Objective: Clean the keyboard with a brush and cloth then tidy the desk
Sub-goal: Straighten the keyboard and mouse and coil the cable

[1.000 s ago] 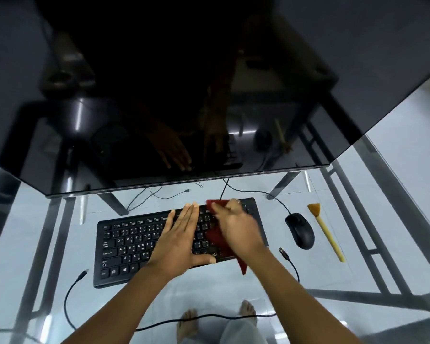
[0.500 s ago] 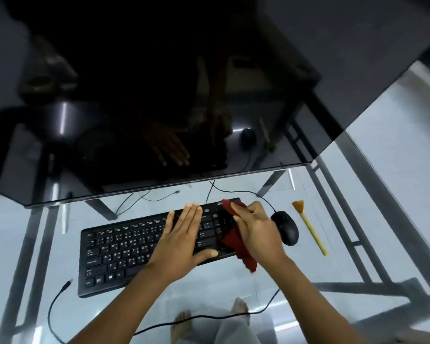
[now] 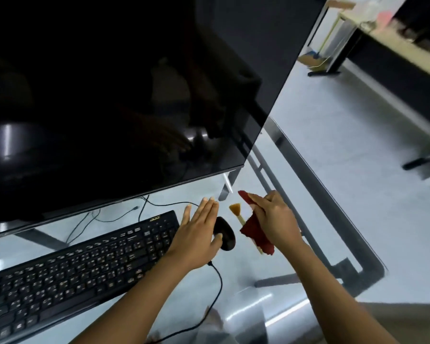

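A black keyboard [image 3: 85, 266] lies on the glass desk [image 3: 296, 244] at the lower left. My right hand [image 3: 274, 219] holds a dark red cloth [image 3: 255, 230] above the desk, to the right of the keyboard. A small brush [image 3: 237, 213] with tan bristles and a yellow handle lies under the cloth, partly hidden by it. My left hand [image 3: 199, 234] hovers flat with fingers together past the keyboard's right end, its thumb against the black mouse [image 3: 225, 234].
A large dark monitor [image 3: 109, 95] leans over the back of the desk. Black cables [image 3: 216, 281] run behind the keyboard and off the front edge. The desk's metal frame [image 3: 333, 219] bounds the right side. Another table [image 3: 395, 45] stands far right.
My right hand lifted the cloth off the keyboard and moved right, over the brush. My left hand left the keys and shifted right to the mouse. The view swung right.
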Motion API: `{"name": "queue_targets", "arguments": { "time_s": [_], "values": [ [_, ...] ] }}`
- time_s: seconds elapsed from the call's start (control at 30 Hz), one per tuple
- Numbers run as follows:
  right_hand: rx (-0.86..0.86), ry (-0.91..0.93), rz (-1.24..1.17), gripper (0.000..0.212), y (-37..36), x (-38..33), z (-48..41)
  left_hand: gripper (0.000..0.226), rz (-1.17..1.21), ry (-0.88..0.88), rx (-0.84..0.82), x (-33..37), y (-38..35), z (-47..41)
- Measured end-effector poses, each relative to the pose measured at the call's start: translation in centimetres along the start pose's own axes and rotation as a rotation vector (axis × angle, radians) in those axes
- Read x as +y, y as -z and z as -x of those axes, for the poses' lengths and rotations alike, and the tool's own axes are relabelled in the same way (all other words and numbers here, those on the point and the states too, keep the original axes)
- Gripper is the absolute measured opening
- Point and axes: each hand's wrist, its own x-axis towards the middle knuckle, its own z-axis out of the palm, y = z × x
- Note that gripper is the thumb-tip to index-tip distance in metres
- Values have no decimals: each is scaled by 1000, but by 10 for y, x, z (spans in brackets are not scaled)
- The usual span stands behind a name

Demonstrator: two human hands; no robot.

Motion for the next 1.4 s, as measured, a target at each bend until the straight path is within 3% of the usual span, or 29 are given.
{"name": "queue_targets", "arguments": {
  "time_s": [0.17, 0.3, 0.43, 0.5, 0.7, 0.97, 1.07, 1.4],
  "values": [
    [-140, 6, 13, 33, 1, 46, -16, 73, -6, 52, -28, 23, -8, -27],
    [-168, -147, 66, 34, -14, 63, -22, 73, -6, 82, -32, 29, -22, -36],
    [-285, -63, 51, 25, -34, 68, -18, 72, -6, 117, -43, 29, -33, -38],
    [-225, -65, 68, 30, -37, 66, -18, 72, -8, 134, -41, 27, -36, -37],
    [-51, 186, 52, 36, -42, 22, -25, 74, -7, 233, -8, 8, -28, -18],
    [-161, 412, -28, 42, -89, -91, -7, 75, -34, 424, 116, -64, 1, 57],
    [-212, 393, 8, 42, -106, -114, 6, 79, -49, 499, 170, -105, 8, 105],
    [-392, 227, -2, 83, -126, -126, 57, 102, 66, 814, 288, -194, 9, 256]
  ]
}}
